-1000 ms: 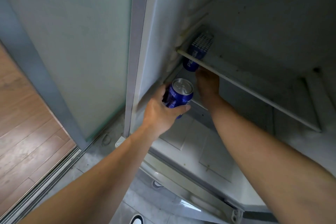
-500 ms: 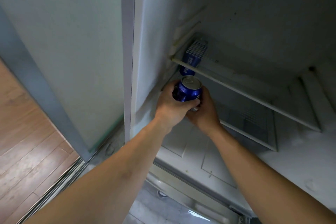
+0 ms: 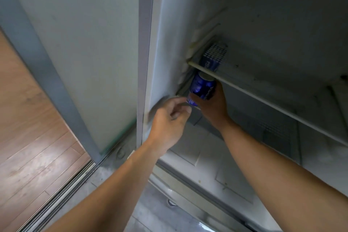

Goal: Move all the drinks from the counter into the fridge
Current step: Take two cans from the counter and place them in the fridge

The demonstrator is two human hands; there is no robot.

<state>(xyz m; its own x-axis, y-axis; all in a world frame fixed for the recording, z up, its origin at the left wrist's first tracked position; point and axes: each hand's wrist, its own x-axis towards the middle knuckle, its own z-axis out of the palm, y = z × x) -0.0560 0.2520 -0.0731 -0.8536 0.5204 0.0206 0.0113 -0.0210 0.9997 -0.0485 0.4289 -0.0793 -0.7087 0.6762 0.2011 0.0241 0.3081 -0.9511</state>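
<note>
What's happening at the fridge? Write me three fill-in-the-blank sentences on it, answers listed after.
1. The blue can is gripped by the person's ___ hand.
2. The left hand, its fingers loosely curled, holds ___.
3. The can sits just ___ the white shelf edge, at the fridge's left wall.

Missing words: right; nothing; below
</note>
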